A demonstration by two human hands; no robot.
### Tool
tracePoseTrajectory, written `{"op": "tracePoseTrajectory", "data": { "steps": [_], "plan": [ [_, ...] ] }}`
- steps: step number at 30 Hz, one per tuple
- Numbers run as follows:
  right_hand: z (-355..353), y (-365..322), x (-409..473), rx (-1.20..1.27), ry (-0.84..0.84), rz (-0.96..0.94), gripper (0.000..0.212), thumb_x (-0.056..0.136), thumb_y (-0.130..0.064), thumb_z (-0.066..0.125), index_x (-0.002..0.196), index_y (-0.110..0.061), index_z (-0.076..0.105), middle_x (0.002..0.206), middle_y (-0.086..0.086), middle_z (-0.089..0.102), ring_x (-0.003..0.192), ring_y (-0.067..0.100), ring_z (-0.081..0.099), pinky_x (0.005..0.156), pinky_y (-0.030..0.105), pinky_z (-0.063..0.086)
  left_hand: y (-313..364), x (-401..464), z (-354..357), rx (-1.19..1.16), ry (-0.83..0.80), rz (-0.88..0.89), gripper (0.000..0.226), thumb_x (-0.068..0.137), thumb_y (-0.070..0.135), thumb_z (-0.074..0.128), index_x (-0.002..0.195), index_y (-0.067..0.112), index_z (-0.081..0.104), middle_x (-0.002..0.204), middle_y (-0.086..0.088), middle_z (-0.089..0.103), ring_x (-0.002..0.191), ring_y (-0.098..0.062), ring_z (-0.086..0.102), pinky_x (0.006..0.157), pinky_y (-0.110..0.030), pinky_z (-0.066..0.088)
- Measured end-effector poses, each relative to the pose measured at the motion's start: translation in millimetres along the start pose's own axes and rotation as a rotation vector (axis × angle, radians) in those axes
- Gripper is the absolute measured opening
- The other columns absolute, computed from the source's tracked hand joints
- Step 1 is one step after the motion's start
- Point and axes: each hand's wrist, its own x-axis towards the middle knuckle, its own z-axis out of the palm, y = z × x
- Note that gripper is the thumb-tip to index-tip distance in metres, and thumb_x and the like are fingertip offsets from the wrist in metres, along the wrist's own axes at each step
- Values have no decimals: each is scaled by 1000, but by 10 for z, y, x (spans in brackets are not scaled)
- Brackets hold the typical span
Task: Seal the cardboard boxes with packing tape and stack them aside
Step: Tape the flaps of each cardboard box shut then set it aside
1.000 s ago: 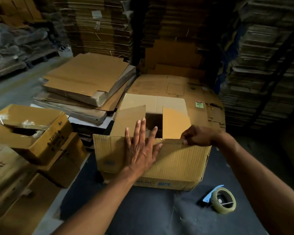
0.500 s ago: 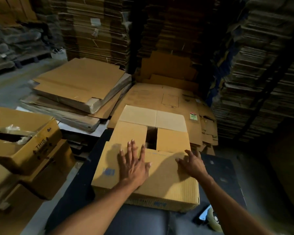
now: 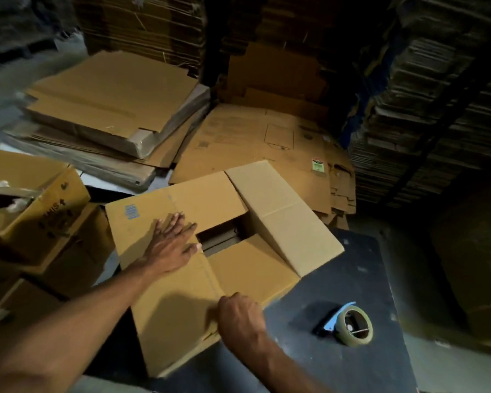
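Warehouse floor, dim, walled in by tall stacks of flattened cardboard. Far left: used boxes, dented, scraps of old tape clinging. Beside them a pile of flat sheets, smooth brown, corrugated edges showing. Centre, on a dark mat: the box to be sealed, turned at an angle, flaps folded partly shut, a gap open in the middle, far flap raised. Left hand flat on the left flap, fingers straight and spread, pressing, holding nothing. Right hand at the near corner, fingers curled over the edge, gripping the cardboard. Further right, on the mat and apart from the box: tape roll in a blue-handled dispenser, untouched. Right hand clearly nearer it; seam running away toward the upper right, so probably a rightward reach next.
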Motion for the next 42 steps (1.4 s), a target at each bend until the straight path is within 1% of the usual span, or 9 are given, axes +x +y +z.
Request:
{"op": "tracePoseTrajectory", "data": {
  "steps": [5,11,18,21,26,30,33,37,42],
  "plan": [
    [-67,58,231,93,171,57,41,92,-55,65,107,-17,68,108,8,70,95,31,66,69,36,50,-104,-217,-38,59,188,-32,95,92,78,10,159,17,38,170,-11,24,159,-25,18,126,-53,4],
    [-104,724,556,-37,116,-44,93,79,-90,47,156,-38,36,167,6,24,154,35,16,122,58,19,658,-810,200,-124,199,-344,95,95,80,11,164,16,19,172,-14,12,160,-30,2,122,-63,5],
    [507,724,413,17,307,-59,60,99,-72,24,129,-33,59,147,3,46,142,34,34,114,61,24,733,-775,333,-28,101,-252,103,89,80,27,165,14,9,172,-18,-3,159,-33,-9,117,-68,-13],
    [459,827,368,212,580,70,48,95,-63,50,129,-32,64,149,6,50,145,33,36,115,56,28,704,-667,253,-32,95,-197,99,90,74,35,166,15,10,173,-15,-2,160,-30,-8,120,-66,-8],
    [109,1406,296,832,794,795,98,89,-56,70,161,-28,10,170,15,-11,156,45,-3,121,70,9,698,-627,213,-18,85,-180,96,91,68,36,166,15,11,173,-12,-2,160,-28,-9,124,-62,-6],
    [-68,2011,304,1662,862,1038,114,88,-42,78,163,-21,-4,162,23,30,137,45,48,106,58,49,710,-627,217,-22,96,-178,95,91,68,37,166,16,10,173,-11,-3,160,-27,-9,125,-62,-5],
    [-132,2102,245,1887,1006,913,103,85,-30,79,162,-25,10,146,15,52,115,32,64,86,49,61,721,-626,221,-21,94,-180,95,91,69,36,166,16,9,173,-10,-4,160,-26,-9,125,-61,-5],
    [-349,1626,-30,1592,1125,354,54,96,-25,71,145,-28,49,129,-2,62,114,16,65,90,46,58,745,-631,224,-18,96,-181,96,91,68,37,166,17,8,173,-10,-5,160,-25,-10,125,-60,-5],
    [-311,1116,-249,1133,798,-195,42,91,-34,72,132,-29,64,121,-7,71,111,13,69,87,34,61,984,-702,251,-130,100,-184,92,90,67,37,165,17,16,173,-10,5,160,-24,-3,125,-56,-9]
  ]
}}
